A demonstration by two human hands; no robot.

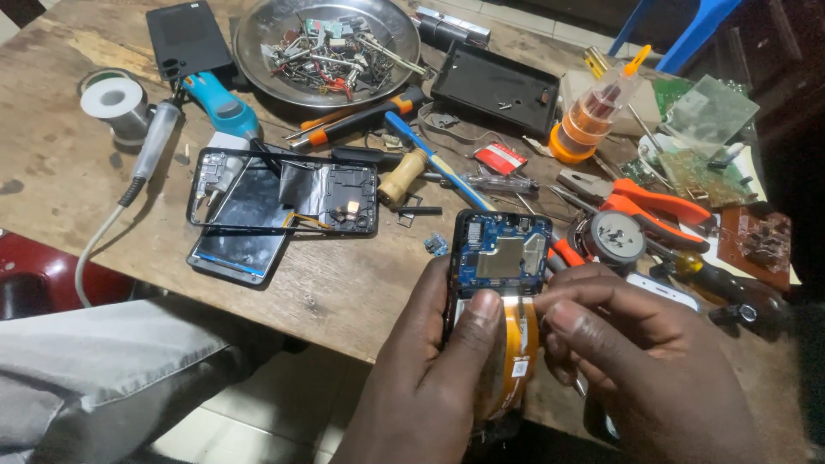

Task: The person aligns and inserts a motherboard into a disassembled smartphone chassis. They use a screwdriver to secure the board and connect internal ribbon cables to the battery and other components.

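Carefully now: the left hand is clamped around the opened phone, thumb on its orange flex ribbon; the right hand, fingers curled together beside it, could tear that ribbon by tugging.

An opened phone sits between the left hand and right hand at the table's near edge, with a dismantled phone frame to its left, pliers to its right, and a metal dish of parts behind, near the far edge.
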